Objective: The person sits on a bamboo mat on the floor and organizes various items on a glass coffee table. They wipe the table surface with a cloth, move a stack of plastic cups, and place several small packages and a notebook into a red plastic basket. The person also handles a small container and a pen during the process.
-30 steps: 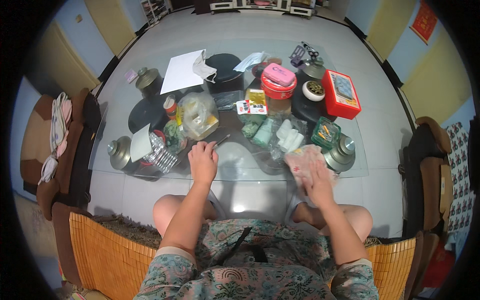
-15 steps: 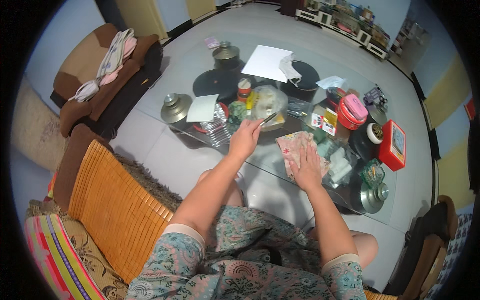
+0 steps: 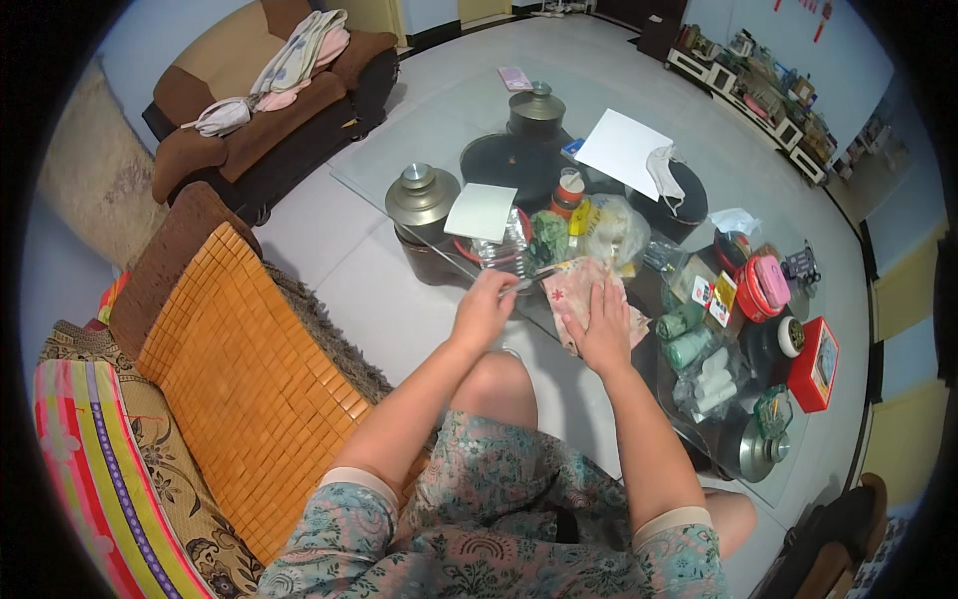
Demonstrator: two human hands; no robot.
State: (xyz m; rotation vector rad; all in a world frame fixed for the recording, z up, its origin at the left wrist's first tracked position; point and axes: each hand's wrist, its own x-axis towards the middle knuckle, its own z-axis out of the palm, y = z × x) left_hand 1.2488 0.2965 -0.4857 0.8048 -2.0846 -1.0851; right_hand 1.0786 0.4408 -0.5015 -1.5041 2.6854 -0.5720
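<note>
My left hand (image 3: 487, 311) is closed around a slim, dark-and-silver pen (image 3: 521, 286), held just off the near edge of the glass table. The pen's far end reaches the upper left corner of a pink floral cloth (image 3: 571, 299). On that cloth lies my right hand (image 3: 602, 327), palm down with its fingers stretched out. Behind the cloth sit a knotted clear plastic bag (image 3: 614, 235), a green bundle (image 3: 549, 238) and an orange-red jar (image 3: 568, 190). A pale open notepad (image 3: 481, 212) rests left of them, over a red-rimmed basket.
Green rolled bags (image 3: 687, 346) and white rolls (image 3: 714, 384) lie right of the cloth. Further right are a red tub (image 3: 760, 296), a red box (image 3: 813, 364) and a glass ashtray (image 3: 772, 410). White paper (image 3: 624, 150) with a mask (image 3: 663, 178) lies at the back. A sofa (image 3: 259, 130) stands left.
The view has turned left, so the table shows further right. My right hand and the cloth have slid left along the table, in front of the plastic bag. My left hand has drawn back nearer with the pen.
</note>
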